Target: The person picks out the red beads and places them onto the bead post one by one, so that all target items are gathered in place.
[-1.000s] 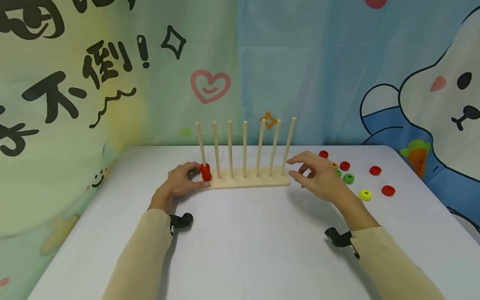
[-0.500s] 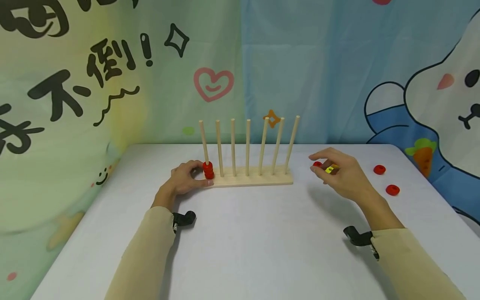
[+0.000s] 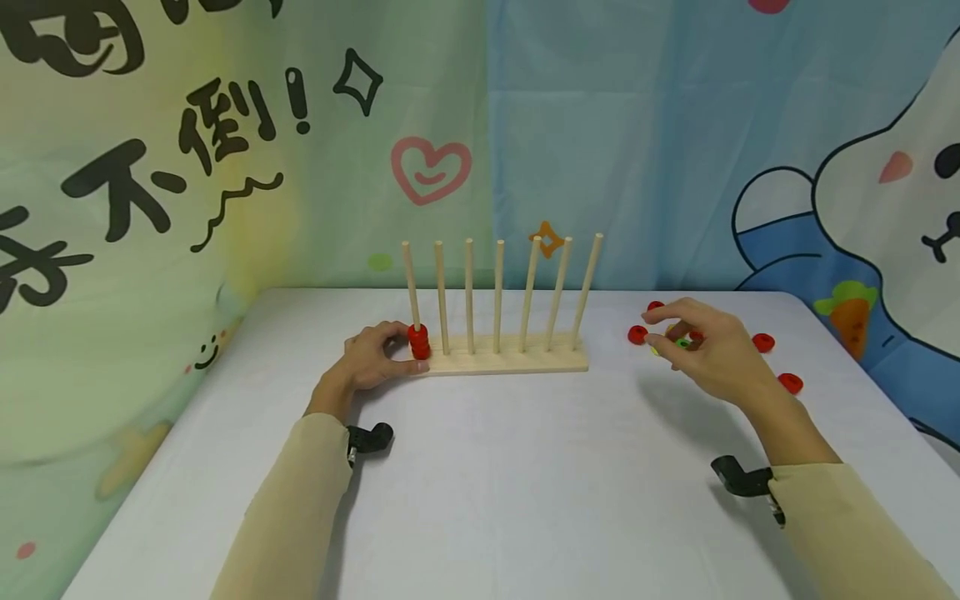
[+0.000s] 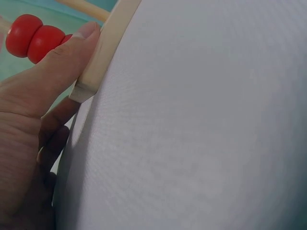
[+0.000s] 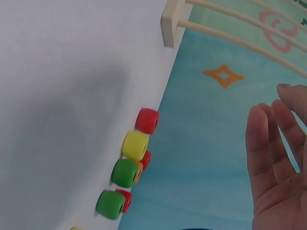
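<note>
A wooden peg stand (image 3: 510, 363) with several upright rods stands on the table. Red beads (image 3: 419, 342) are stacked on its leftmost rod. My left hand (image 3: 367, 360) grips the left end of the base, its thumb (image 4: 72, 55) along the front edge and the other fingers behind. Over the loose beads to the right hovers my right hand (image 3: 708, 348), thumb and fingers apart with nothing between them. In the right wrist view a red bead (image 5: 147, 120), a yellow bead (image 5: 135, 145) and a green bead (image 5: 125, 173) lie below that hand, which partly hides the group in the head view.
Two more red beads, one at the back (image 3: 763, 342) and one nearer (image 3: 791, 383), lie right of my right hand. The white table (image 3: 480, 483) meets a printed cloth backdrop (image 3: 570, 150) behind the stand.
My right hand has moved right, away from the stand's right end to above the loose beads. The left hand keeps its hold on the base. The head view has shifted slightly.
</note>
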The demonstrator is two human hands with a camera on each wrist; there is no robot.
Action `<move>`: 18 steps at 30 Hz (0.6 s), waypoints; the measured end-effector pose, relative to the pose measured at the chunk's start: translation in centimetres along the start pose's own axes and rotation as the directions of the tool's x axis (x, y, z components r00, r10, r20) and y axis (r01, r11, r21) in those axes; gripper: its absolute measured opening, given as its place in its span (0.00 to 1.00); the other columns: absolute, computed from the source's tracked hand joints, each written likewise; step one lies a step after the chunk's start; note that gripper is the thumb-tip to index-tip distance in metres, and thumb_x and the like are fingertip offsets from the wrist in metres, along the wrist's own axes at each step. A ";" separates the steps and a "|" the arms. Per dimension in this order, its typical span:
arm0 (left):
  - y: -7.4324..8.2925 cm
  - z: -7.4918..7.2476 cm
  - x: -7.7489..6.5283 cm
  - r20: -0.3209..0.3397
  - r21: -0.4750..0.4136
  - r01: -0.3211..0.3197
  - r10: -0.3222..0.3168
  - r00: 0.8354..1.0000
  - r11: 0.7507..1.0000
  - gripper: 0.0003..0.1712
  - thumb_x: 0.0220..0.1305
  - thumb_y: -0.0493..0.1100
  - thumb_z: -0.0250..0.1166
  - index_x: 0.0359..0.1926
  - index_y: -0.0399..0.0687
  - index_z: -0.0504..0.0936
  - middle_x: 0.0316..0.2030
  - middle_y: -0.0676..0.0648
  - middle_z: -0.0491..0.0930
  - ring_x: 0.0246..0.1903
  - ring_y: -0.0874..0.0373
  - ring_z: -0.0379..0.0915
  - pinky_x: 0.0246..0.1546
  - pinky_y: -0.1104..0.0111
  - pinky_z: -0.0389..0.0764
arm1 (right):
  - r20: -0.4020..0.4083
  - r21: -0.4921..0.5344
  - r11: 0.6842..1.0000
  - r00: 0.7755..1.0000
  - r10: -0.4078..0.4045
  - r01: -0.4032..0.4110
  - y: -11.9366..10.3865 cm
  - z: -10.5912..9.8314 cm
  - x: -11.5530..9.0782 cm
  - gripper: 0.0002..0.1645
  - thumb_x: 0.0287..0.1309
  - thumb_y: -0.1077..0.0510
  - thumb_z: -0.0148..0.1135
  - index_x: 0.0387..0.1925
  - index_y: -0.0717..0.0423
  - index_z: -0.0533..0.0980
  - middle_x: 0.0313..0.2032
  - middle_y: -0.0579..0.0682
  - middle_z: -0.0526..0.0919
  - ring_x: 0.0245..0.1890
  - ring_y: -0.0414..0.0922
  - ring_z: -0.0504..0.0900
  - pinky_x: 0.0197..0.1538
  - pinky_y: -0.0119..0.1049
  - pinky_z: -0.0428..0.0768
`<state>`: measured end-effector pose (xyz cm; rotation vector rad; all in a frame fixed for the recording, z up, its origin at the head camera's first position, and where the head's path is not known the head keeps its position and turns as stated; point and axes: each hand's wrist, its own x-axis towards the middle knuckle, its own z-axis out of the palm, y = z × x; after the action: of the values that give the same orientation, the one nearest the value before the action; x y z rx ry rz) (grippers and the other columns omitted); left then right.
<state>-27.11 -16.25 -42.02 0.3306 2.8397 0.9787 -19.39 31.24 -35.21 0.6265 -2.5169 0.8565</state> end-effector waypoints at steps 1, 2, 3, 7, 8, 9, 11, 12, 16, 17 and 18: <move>0.0 0.0 0.0 0.000 0.002 0.000 0.000 1.000 1.000 0.37 0.48 0.66 0.75 0.56 0.56 0.78 0.61 0.46 0.75 0.63 0.46 0.62 0.66 0.45 0.47 | 0.001 -0.005 1.000 1.000 0.003 -0.003 0.1 -0.1 0.0 0.21 0.54 0.66 0.72 0.49 0.48 0.81 0.46 0.43 0.82 0.30 0.38 0.80 0.27 0.27 0.79; 0.0 0.0 0.0 0.000 0.003 0.000 0.000 1.000 1.000 0.37 0.48 0.66 0.75 0.56 0.56 0.78 0.61 0.46 0.75 0.63 0.46 0.62 0.66 0.45 0.47 | 0.001 -0.015 1.000 1.000 0.009 -0.009 0.2 -0.3 -0.1 0.21 0.54 0.66 0.72 0.49 0.47 0.81 0.47 0.43 0.82 0.30 0.38 0.79 0.27 0.27 0.78; 0.0 -0.1 0.0 0.001 0.005 0.000 0.000 1.000 1.000 0.37 0.48 0.66 0.75 0.56 0.56 0.78 0.61 0.46 0.75 0.63 0.46 0.62 0.66 0.45 0.46 | 0.001 -0.023 1.000 1.000 0.017 -0.017 0.2 -0.5 -0.2 0.21 0.54 0.66 0.72 0.49 0.48 0.81 0.47 0.44 0.82 0.31 0.38 0.79 0.27 0.27 0.78; 0.0 -0.1 -0.1 0.006 0.001 -0.004 0.004 1.000 1.000 0.37 0.47 0.66 0.75 0.56 0.56 0.78 0.61 0.46 0.74 0.63 0.45 0.61 0.66 0.45 0.46 | -0.014 -0.064 0.995 0.997 0.074 -0.074 0.7 -1.1 -0.8 0.19 0.55 0.63 0.72 0.49 0.48 0.81 0.46 0.46 0.83 0.32 0.39 0.78 0.27 0.26 0.77; 0.0 -0.2 -0.1 0.006 0.002 -0.005 0.005 1.000 1.000 0.37 0.48 0.66 0.75 0.56 0.56 0.78 0.61 0.46 0.74 0.63 0.45 0.62 0.66 0.45 0.47 | -0.017 -0.069 0.994 0.996 0.088 -0.089 0.8 -1.2 -0.9 0.19 0.56 0.62 0.72 0.49 0.48 0.81 0.46 0.46 0.83 0.32 0.39 0.77 0.27 0.25 0.77; 0.0 -0.2 -0.1 0.006 0.002 -0.005 0.005 1.000 1.000 0.37 0.48 0.66 0.75 0.56 0.56 0.78 0.61 0.46 0.74 0.63 0.45 0.62 0.66 0.45 0.47 | -0.018 -0.073 0.992 0.995 0.097 -0.098 0.9 -1.4 -1.1 0.18 0.56 0.62 0.71 0.50 0.49 0.81 0.46 0.46 0.83 0.33 0.39 0.77 0.28 0.23 0.77; 0.0 -0.2 -0.1 0.004 0.001 -0.005 0.005 1.000 1.000 0.37 0.48 0.65 0.75 0.56 0.56 0.78 0.61 0.46 0.74 0.63 0.46 0.62 0.65 0.46 0.48 | -0.018 -0.070 0.991 0.993 0.113 -0.114 1.3 -1.7 -1.3 0.18 0.57 0.62 0.70 0.50 0.50 0.81 0.46 0.47 0.83 0.34 0.37 0.76 0.31 0.20 0.75; 0.0 -0.3 -0.1 0.002 0.001 -0.008 0.008 1.000 1.000 0.36 0.48 0.65 0.75 0.55 0.56 0.78 0.61 0.46 0.75 0.63 0.46 0.62 0.65 0.46 0.48 | -0.016 -0.073 0.991 0.994 0.109 -0.110 1.5 -1.8 -1.5 0.18 0.57 0.62 0.70 0.50 0.50 0.81 0.47 0.48 0.83 0.34 0.36 0.76 0.32 0.19 0.75; 0.0 -0.3 0.0 0.001 -0.005 -0.009 0.009 1.000 1.000 0.36 0.48 0.65 0.75 0.55 0.56 0.78 0.61 0.46 0.75 0.62 0.45 0.62 0.65 0.46 0.48 | -0.003 -0.095 0.987 0.992 0.126 -0.126 2.3 -2.2 -2.0 0.18 0.58 0.62 0.69 0.51 0.51 0.80 0.47 0.49 0.82 0.36 0.39 0.77 0.35 0.15 0.72; 0.0 -0.3 -0.1 0.002 -0.008 -0.006 0.006 1.000 1.000 0.36 0.47 0.65 0.75 0.55 0.56 0.78 0.61 0.46 0.75 0.62 0.45 0.62 0.65 0.45 0.48 | 0.004 -0.100 0.986 0.991 0.133 -0.132 2.5 -2.2 -2.1 0.18 0.58 0.62 0.69 0.51 0.51 0.80 0.48 0.49 0.82 0.37 0.42 0.78 0.34 0.16 0.72; 0.0 -0.3 -0.1 0.004 -0.008 -0.002 0.002 1.000 1.000 0.37 0.47 0.65 0.75 0.55 0.56 0.78 0.61 0.46 0.74 0.62 0.45 0.62 0.65 0.45 0.47 | 0.013 -0.110 0.983 0.989 0.146 -0.143 2.8 -2.3 -2.2 0.18 0.59 0.62 0.69 0.52 0.51 0.80 0.48 0.49 0.82 0.37 0.44 0.78 0.34 0.17 0.73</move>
<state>-27.10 -16.48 -41.80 0.3340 2.8320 0.9885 -18.51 35.29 -35.96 0.4237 -2.6330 0.7581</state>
